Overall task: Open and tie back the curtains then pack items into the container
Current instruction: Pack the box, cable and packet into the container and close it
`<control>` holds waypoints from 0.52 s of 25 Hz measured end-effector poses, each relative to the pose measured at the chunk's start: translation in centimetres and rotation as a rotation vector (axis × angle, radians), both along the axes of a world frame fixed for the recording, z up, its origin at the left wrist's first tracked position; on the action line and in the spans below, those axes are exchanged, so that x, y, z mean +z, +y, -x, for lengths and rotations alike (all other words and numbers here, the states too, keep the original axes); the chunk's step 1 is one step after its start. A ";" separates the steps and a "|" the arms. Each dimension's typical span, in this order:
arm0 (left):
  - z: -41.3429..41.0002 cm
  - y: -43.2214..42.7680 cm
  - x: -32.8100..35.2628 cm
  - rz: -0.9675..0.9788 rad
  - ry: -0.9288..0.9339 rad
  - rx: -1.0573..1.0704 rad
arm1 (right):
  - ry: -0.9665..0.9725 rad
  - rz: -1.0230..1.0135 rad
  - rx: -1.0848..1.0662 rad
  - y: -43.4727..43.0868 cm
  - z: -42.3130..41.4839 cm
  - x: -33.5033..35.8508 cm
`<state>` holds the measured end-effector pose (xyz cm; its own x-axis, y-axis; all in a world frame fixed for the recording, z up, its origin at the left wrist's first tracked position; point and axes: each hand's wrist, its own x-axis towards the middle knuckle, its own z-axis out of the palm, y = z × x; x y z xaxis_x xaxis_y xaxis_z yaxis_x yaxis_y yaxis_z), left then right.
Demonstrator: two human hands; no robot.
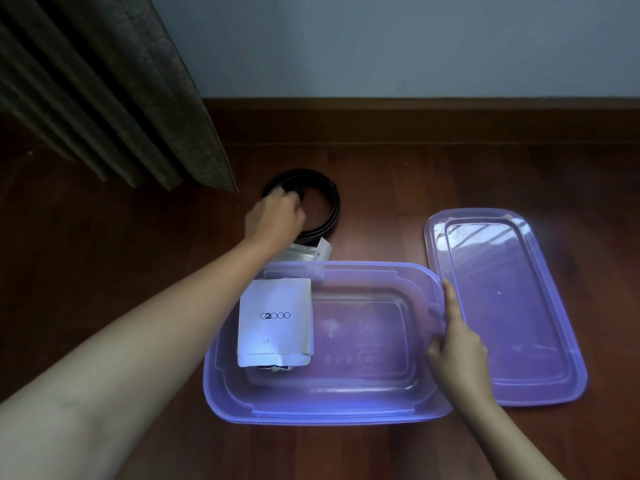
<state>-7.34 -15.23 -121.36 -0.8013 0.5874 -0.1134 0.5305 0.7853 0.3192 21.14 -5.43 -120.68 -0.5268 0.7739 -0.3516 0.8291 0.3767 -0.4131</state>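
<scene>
A translucent purple container (346, 407) stands open on the wooden floor in front of me. Inside it, at the left, lies a white packet (277, 320) printed G2000, on top of something dark. Beyond the container's far rim a coiled black belt (332, 206) lies on the floor. My left hand (273, 220) reaches over it, fingers curled round the belt's left side. My right hand (453, 344) grips the container's right rim. The grey-brown curtain (114, 88) hangs at the upper left, its hem just above the floor.
The container's purple lid (502, 306) lies flat on the floor to its right. A small clear packet (308, 252) sits between the belt and the container's far rim. A wooden skirting board (415, 116) and pale wall run across the back.
</scene>
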 end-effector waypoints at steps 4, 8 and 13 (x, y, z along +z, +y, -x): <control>1.0 -0.8 -1.2 0.030 -0.108 0.232 | -0.006 -0.005 -0.002 0.1 -0.1 -0.1; 2.0 -0.9 -2.8 0.070 -0.288 0.195 | -0.002 -0.020 -0.002 0.2 -0.1 -0.3; 2.4 -0.6 -2.9 0.005 -0.288 0.265 | -0.001 -0.019 -0.004 0.2 -0.1 -0.4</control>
